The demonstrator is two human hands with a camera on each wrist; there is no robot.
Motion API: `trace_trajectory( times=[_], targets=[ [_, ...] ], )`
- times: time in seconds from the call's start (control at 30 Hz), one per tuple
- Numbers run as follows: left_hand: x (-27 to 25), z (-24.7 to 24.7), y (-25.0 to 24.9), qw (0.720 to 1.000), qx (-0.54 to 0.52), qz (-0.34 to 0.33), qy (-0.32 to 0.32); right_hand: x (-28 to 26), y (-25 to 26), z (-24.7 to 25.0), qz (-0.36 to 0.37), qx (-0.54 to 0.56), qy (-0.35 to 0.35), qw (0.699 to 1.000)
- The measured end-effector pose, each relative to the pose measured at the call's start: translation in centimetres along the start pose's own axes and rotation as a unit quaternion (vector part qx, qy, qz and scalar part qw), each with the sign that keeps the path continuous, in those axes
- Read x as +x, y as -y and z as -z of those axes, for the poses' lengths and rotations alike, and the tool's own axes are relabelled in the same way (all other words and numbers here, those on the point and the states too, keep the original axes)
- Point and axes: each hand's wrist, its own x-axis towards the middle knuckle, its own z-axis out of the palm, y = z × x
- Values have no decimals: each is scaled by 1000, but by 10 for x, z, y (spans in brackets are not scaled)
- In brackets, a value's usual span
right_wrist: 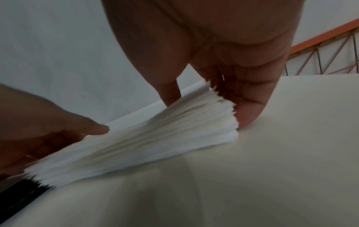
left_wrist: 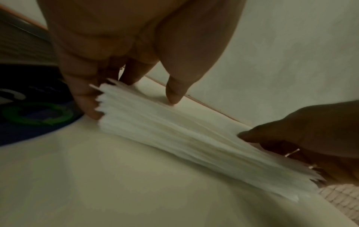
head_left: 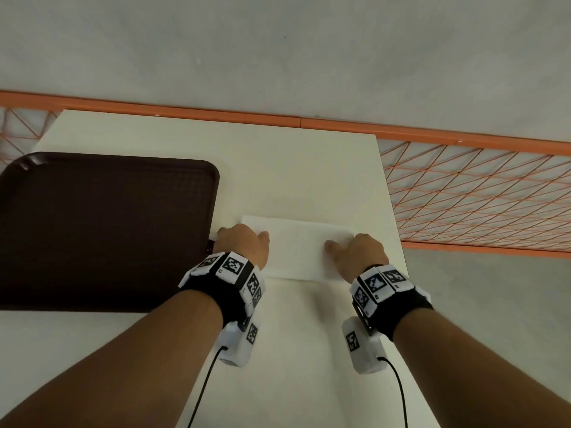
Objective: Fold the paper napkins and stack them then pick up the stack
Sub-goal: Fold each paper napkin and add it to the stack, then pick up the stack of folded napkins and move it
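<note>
A thick stack of white folded napkins [head_left: 304, 251] lies on the white table [head_left: 278, 168]. My left hand [head_left: 244, 245] grips its left end, thumb pressed on top and fingers against the end face. At the opposite end my right hand [head_left: 355, 251] holds it the same way. In the left wrist view the stack [left_wrist: 174, 138] runs from my left hand [left_wrist: 132, 104] to my right hand [left_wrist: 301, 135]. The right wrist view shows the stack [right_wrist: 145, 145] under my right hand [right_wrist: 208, 109], with my left hand [right_wrist: 48, 122] at the far end. The stack's bottom rests on the table.
A dark brown tray [head_left: 102, 230] lies on the table just left of my left hand. An orange railing with a wire mesh panel [head_left: 479, 196] runs behind and to the right. The table's right edge is close beside my right hand.
</note>
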Motion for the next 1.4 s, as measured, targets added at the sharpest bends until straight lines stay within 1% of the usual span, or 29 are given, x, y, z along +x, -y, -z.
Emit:
trace_trajectory(
  times=[0.1, 0.27, 0.33, 0.37, 0.43, 0.5, 0.53, 0.57, 0.63, 0.7, 0.77, 0.93, 1.0, 1.07, 1.13, 1.23, 1.3, 1.4],
  targets=[
    [-4, -3, -4, 1000, 11, 4, 0, -1, 2, -5, 3, -12, 0, 1000],
    [-3, -1, 3, 1000, 13, 4, -2, 0, -1, 2, 7, -2, -1, 1000],
    [-1, 2, 7, 1000, 7, 3, -1, 1, -3, 5, 27, -13, -14, 999],
    [0, 4, 9, 1000, 4, 2, 0, 2, -4, 7, 57, -21, -23, 998],
    [2, 7, 13, 1000, -2, -4, 3, 4, -4, 11, 163, -61, -39, 984],
    [2, 10, 15, 1000, -4, -7, 8, 6, 3, 17, 291, -133, -36, 947],
    [2, 11, 16, 1000, -1, -8, 9, 6, 8, 20, 341, -169, -21, 925],
    [1, 11, 17, 1000, 3, -9, 10, 6, 15, 22, 374, -199, 3, 906],
    [-1, 12, 19, 1000, 6, -10, 10, 4, 27, 22, 404, -244, 50, 880],
    [-3, 13, 21, 1000, 1, -9, 12, 0, 37, 17, 406, -285, 80, 865],
    [-4, 13, 21, 1000, -8, -7, 13, -2, 43, 9, 397, -314, 89, 858],
    [-9, 12, 23, 1000, -21, -7, 7, -1, 45, -4, 375, -344, 83, 857],
    [-11, 10, 24, 1000, -28, -8, 7, 2, 44, -6, 362, -343, 78, 863],
    [-14, 9, 25, 999, -41, -6, 7, 4, 44, -6, 345, -325, 81, 877],
    [-14, 7, 27, 999, -54, -2, 7, 3, 49, -2, 320, -293, 106, 895],
    [-13, 5, 27, 998, -56, -3, 7, 7, 58, 8, 263, -216, 156, 927],
    [-13, 4, 26, 999, -44, -9, 9, 12, 60, 12, 263, -221, 150, 927],
    [-13, 2, 26, 999, -16, -24, 16, 11, 56, 8, 279, -272, 146, 909]
  ],
)
